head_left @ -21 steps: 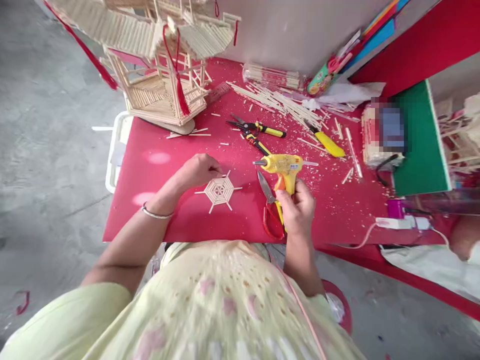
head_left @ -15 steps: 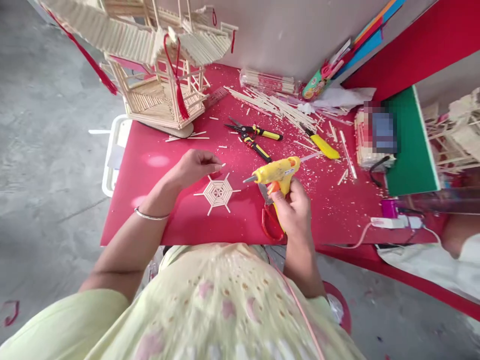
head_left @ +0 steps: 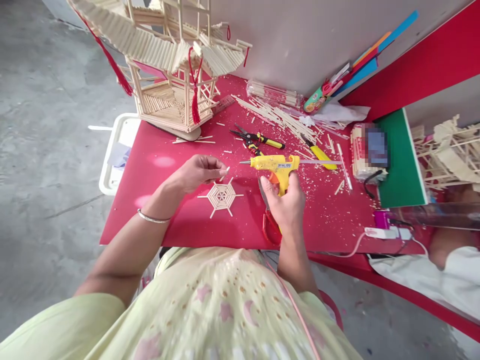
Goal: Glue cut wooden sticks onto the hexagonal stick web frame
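My left hand (head_left: 197, 174) is closed in a pinch on a short wooden stick (head_left: 227, 170). Just below it, a hexagonal web of sticks (head_left: 220, 198) with spokes lies flat on the red table (head_left: 180, 222). In my right hand (head_left: 288, 202) is a yellow hot glue gun (head_left: 270, 162), its fingers wrapped round the handle. The nozzle points left towards the pinched stick, a small gap apart. A clear glue stick (head_left: 315, 161) juts from the gun's back. Red-handled scissors (head_left: 270, 229) lie partly hidden beside my right hand.
A stick-built pavilion (head_left: 165, 100) with red tassels stands at the back left. Beyond the glue gun lie cutters (head_left: 268, 142), a yellow utility knife (head_left: 323, 159) and loose sticks (head_left: 281, 115). A power strip (head_left: 388, 233) sits at the right edge, near another person's arm (head_left: 446, 245).
The glue gun has turned from a slight tilt to nearly level, with its nozzle nearer my left hand. My left hand still pinches the stick. The camera view has shifted slightly.
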Tool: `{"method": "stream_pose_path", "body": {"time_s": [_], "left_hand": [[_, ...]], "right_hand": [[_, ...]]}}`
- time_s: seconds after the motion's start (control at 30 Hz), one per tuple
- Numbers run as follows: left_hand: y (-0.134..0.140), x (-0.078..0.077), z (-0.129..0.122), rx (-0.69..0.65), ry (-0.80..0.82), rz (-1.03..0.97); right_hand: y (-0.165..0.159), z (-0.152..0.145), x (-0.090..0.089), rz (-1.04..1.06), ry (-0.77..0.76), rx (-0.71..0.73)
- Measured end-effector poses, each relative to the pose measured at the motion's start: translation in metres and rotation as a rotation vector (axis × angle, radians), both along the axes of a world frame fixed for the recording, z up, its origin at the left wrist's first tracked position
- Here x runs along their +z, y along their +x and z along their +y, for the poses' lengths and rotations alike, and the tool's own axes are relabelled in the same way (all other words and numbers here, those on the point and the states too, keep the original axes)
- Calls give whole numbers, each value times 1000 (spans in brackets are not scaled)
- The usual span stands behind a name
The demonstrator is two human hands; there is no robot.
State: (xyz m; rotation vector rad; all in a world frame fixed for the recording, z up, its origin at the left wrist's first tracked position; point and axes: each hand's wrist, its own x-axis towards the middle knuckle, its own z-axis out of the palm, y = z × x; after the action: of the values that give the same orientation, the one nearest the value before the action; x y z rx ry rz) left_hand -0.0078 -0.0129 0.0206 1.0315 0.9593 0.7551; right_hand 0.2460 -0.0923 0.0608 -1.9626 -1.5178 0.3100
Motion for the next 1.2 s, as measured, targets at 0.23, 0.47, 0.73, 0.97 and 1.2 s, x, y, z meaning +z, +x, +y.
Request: {"method": "stream_pose_path", "body": {"time_s": [0.23, 0.47, 0.73, 0.97, 1.2], "left_hand": [[6, 1, -3, -1, 6, -27], [14, 6, -5, 36, 4, -54], [17, 4, -8, 140, -3, -97], [25, 6, -14, 165, 14, -125], [24, -1, -9, 259, 40, -154]], "right_hand": [[80, 18, -49, -147, -302, -246], [79, 9, -24, -496, -128, -216], [32, -51, 4, -545, -532, 263], [48, -82, -23, -567, -550, 206], [39, -53, -10, -30, -260, 327]]}}
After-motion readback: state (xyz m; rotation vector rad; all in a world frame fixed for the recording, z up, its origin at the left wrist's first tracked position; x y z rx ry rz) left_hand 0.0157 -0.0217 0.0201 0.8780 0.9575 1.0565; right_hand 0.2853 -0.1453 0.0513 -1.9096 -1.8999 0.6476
